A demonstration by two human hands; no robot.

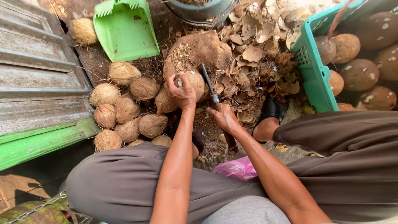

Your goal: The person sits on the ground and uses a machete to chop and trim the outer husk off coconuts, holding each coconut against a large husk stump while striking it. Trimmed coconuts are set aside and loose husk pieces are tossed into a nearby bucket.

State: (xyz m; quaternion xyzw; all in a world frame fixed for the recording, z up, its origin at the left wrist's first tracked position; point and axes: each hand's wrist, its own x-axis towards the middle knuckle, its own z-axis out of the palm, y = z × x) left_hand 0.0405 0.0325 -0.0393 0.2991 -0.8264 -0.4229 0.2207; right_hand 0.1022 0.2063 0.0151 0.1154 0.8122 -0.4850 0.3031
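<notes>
Plastic bag: a pink plastic bag [237, 169] lies between the knees, nearest the camera, below both forearms.
Right hand: right hand [225, 118] is closed around the handle of a long knife [210, 89]; the fingers wrap the grip fully and the dark blade runs up and away from the hand.
Left hand: left hand [180, 92] sits on top of a husked coconut [195, 83], fingers curled over its near upper side, palm pressing down.
Coconut vs fingers: the coconut lies under and just beyond the left fingers; its far right side is bare. The knife blade passes just beside that right flank; whether it touches cannot be told.
Support: the coconut rests on a rough brown block [199, 52] littered with fibre.
Foot: a foot in a black sandal [271, 110] is planted right of the knife hand.
Pile: a pile of husked coconuts [124, 112] lies left of the left hand, on the ground, near a green board [37, 145].
Shell scraps: dry brown shell pieces [257, 54] are heaped right of the block.
Crate: a teal crate [309, 62] at right holds smooth brown coconuts [360, 74].
Far: a green dustpan [124, 29] lies beyond the pile, a single fibrous coconut [84, 31] just to its left.
</notes>
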